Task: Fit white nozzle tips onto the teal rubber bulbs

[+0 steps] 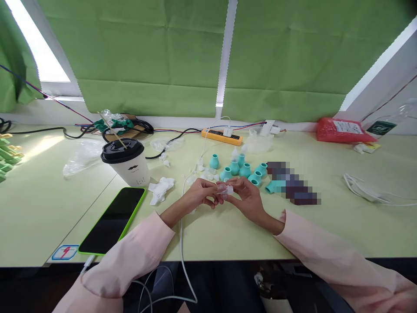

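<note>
My left hand (pixel 199 194) pinches a small translucent white plastic piece (pixel 229 190) between thumb and fingers, just above the table. From the other side, my right hand (pixel 249 201) closes its thumb and fingertips on the same piece. Its exact kind cannot be made out, as the fingers cover part of it. Right behind the hands stand several teal bulb-shaped pieces (pixel 245 170) with open necks. Two of them carry translucent tips (pixel 235 153). Small translucent pieces (pixel 210 174) lie scattered to the left of the teal ones.
On the left are a lidded paper cup (pixel 132 170) with a stick, a crumpled tissue (pixel 162 190) and a charging phone (pixel 114 219). A white cable (pixel 181 234) runs past my left wrist. Behind sits an orange power strip (pixel 221 137); a red package (pixel 339 130) lies far right.
</note>
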Demonstrator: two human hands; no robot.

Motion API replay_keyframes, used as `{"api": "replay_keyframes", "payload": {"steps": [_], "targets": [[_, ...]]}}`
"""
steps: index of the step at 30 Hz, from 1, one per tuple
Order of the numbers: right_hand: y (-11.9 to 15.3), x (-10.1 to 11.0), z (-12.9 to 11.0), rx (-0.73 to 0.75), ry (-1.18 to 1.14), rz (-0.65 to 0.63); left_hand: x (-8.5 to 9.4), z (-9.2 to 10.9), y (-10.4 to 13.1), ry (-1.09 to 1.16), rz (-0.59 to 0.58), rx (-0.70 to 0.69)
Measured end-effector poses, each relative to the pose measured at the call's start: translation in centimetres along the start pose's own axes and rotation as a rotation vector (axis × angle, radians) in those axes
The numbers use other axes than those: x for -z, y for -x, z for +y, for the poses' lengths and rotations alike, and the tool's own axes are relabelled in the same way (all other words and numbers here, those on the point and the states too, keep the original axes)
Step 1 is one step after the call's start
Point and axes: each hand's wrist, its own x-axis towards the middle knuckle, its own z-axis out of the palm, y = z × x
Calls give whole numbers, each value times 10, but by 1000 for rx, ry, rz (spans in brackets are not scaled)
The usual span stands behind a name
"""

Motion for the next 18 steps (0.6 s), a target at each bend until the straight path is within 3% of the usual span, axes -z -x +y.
{"api": "replay_keyframes", "payload": {"steps": [5, 10, 14, 18], "targets": [[1, -1, -2, -18, 13, -1, -3, 4, 1, -19, 16, -46], [-2, 2, -9, -17, 123, -31, 0, 3, 0, 34, 122, -95], [-7, 10, -9, 122, 263, 81, 3, 3, 0, 108, 188, -150], [-15, 18, -3, 299, 647, 103, 2, 6, 1, 145, 174, -137]]}}
